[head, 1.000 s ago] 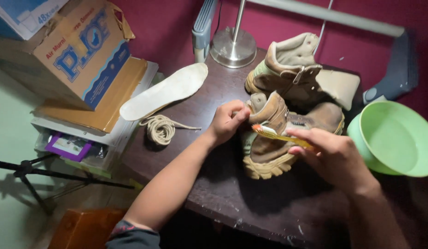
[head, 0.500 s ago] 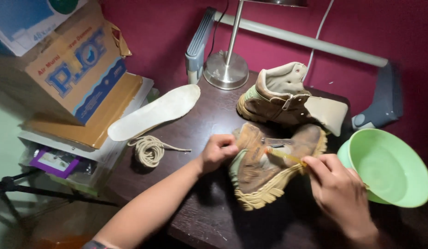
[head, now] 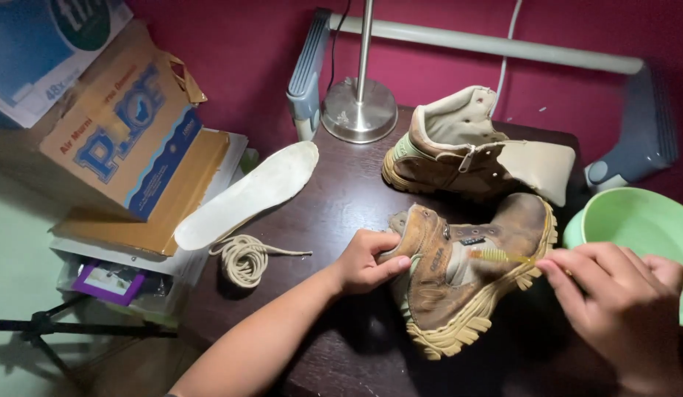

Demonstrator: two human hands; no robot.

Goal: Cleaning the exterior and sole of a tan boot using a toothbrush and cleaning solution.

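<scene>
Brown leather boot (head: pixel 459 276) on its side on dark tabletop (head: pixel 341 213), between both hands. Left hand (head: pixel 367 261) clamped on boot's collar; right hand (head: pixel 621 309) pinching yellow toothbrush (head: pixel 503 256), bristles against boot. Coiled lace (head: pixel 244 259) left of left hand.

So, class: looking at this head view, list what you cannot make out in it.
- Brush: its handle end is hidden inside the right hand.
- Boot: the left hand covers part of its upper.
- Basin: cut off by the right edge.
- Lamp: top cut off by the upper edge.
</scene>
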